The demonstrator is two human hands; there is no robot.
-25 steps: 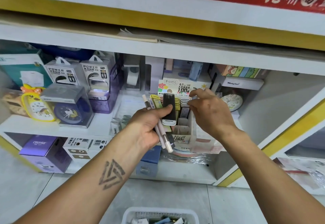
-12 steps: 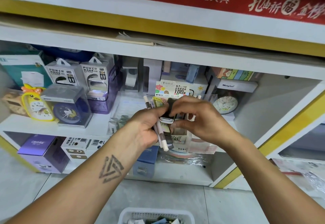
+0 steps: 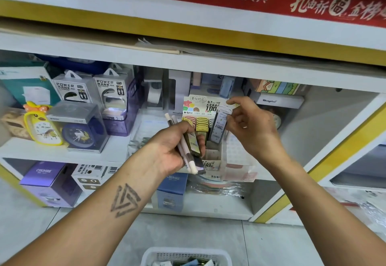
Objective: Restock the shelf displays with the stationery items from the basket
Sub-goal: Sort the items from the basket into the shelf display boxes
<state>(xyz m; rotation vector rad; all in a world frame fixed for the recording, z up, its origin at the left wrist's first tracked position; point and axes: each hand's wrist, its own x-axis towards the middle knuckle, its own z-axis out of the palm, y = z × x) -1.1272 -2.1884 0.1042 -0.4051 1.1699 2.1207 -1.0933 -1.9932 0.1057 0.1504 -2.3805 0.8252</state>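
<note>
White-painted board, edged with yellow strips, forms the shelf (image 3: 62, 146) on which the displays stand. Boxed power banks (image 3: 72, 90), a yellow clock (image 3: 42, 128) and a clear-cased blue clock (image 3: 80, 132) are ranged along its left part. Near the bottom edge, a white perforated plastic basket (image 3: 186, 256) is seen on the tiled floor, with assorted small packets inside.

In the middle of the shelf stands a printed card display box (image 3: 208, 157), its slots filled with rows of flat pink and yellow lead cases. A dark, flat lead case (image 3: 218, 126) is pinched near its upper end by the thumb and fingertips of the right hand (image 3: 250, 128), and is held upright over the right-hand slot of the box, its lower end at or just inside the slot.

A bundle is gripped in the left hand (image 3: 173, 153), its fingers curled round it: several slim white-barrelled pens (image 3: 184, 151) and at least one further flat case (image 3: 193, 142), held just in front of the display.

The case is judged light, rigid and smooth, of hard plastic, so a slip is possible under a loose pinch. It is best taken by its narrow sides near the top, so that the lower end is left free to be guided between its neighbours. The leads inside are presumably brittle, so dropping should be avoided.
</note>
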